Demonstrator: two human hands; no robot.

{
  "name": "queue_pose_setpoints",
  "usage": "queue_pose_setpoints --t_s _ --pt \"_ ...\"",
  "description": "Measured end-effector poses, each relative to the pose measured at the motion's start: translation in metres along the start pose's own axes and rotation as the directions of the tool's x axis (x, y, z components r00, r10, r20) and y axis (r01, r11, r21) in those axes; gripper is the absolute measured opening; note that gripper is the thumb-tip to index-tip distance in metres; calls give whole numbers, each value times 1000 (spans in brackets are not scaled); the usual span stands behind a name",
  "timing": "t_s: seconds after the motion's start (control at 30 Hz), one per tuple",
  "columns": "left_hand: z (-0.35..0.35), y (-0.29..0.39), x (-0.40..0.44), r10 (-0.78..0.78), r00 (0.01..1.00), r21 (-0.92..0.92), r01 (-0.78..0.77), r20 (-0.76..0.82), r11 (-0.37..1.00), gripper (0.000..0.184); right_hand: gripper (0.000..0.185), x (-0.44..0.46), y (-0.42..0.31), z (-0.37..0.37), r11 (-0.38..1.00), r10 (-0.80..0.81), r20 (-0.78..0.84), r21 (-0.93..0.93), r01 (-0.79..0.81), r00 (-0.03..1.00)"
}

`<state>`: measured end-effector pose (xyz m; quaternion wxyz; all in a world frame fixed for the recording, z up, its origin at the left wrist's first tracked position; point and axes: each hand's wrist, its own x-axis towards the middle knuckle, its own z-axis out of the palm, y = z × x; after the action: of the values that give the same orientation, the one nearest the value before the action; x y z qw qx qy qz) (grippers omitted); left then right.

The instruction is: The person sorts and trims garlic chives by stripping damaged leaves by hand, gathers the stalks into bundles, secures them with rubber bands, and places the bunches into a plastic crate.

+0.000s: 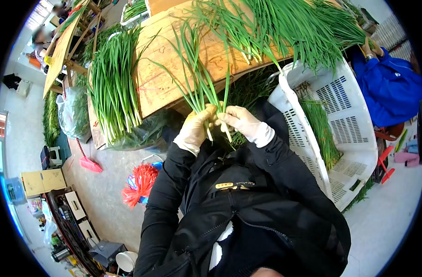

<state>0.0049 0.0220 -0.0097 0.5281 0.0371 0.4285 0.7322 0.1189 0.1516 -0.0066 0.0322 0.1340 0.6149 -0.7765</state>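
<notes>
My left hand (197, 127), in a pale glove, is closed round a few garlic chives (192, 87), their white ends poking out below the fingers. Close beside it, my right hand (241, 122), gloved too, pinches the white stem of another chive (226, 90). Both hands are held over my lap, at the near edge of the wooden table (167, 60). To the left on the tabletop lies a thick, neat bunch of chives (114, 83), stem ends towards me. A looser heap of chives (285, 30) covers the table's far right.
A white perforated crate (354, 97) stands at my right with chives inside. Beyond it sits a person in a blue jacket (391, 85). Red plastic ties (144, 182) and a pink dustpan (90, 164) are on the left. Another wooden table (63, 48) stands further off.
</notes>
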Motion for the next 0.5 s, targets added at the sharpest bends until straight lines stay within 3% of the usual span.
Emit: queue_pose_setpoints --t_s 0.07,0.13,0.17,0.27,0.3,0.33,0.37,0.4,0.43,0.5 --pt "-3 -5 3 42 999 18 -43 24 999 19 26 7 8 3 994 -49 -41 -98 45 998" --pt "12 1 -1 99 995 102 -96 -22 990 20 25 4 8 11 921 -250 -158 -344 183 955" --pt "15 6 -5 108 994 164 -106 0 981 24 24 -1 5 12 757 -417 -185 -612 228 890" --pt "24 13 -6 265 960 217 -240 -94 946 30 21 -15 27 20 777 -532 -376 -574 260 759" --pt "19 17 -4 337 941 277 -315 -35 908 30 22 -24 36 14 741 -472 -299 -644 190 829" --pt "18 17 -2 404 915 264 -386 -15 884 31 26 -31 47 7 726 -254 -254 -687 11 933" --pt "22 25 -6 408 912 321 -374 -44 870 31 31 -37 67 4 442 -309 -180 -897 -27 934" --pt "26 35 -11 414 907 377 -359 -73 854 31 32 -44 58 1 376 186 -139 -905 -201 973" --pt "25 44 -9 459 886 363 -405 -70 839 33 33 -45 64 -4 319 294 -69 -933 -166 953" --pt "27 62 -12 444 894 247 -418 -57 874 31 39 -49 61 -18 193 485 -78 -962 -194 871"
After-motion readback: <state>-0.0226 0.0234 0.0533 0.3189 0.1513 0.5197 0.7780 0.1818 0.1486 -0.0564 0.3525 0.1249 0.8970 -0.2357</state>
